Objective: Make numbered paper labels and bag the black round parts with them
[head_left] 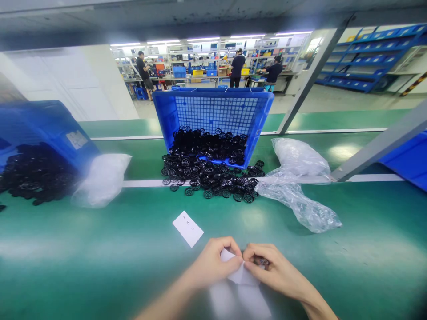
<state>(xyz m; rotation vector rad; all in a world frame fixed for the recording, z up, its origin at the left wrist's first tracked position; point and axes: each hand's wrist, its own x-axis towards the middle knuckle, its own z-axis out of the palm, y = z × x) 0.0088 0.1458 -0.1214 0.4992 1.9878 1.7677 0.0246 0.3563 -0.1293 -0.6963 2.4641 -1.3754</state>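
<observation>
1. In front of me, a left hand (216,262) and a right hand (280,274) meet above a glossy green desk (133,262).
2. Both hands' fingers pinch a thin, white, sheet-like piece (245,277), tips nearly touching; a small dark patch (263,262) within the right hand's curl is unclear.
3. Light, level pinches and slow movement should, I judge, prevent tearing or creasing.
4. Best worked here, nearer than the white rectangular card (187,231) and black, round, spoked parts (208,173) spilling from a blue plastic crate (216,111).

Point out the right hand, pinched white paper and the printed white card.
Right hand (279,272), head view: middle of the hand.
Pinched white paper (244,275), head view: its lower part.
Printed white card (187,229), head view: middle of its face.
</observation>
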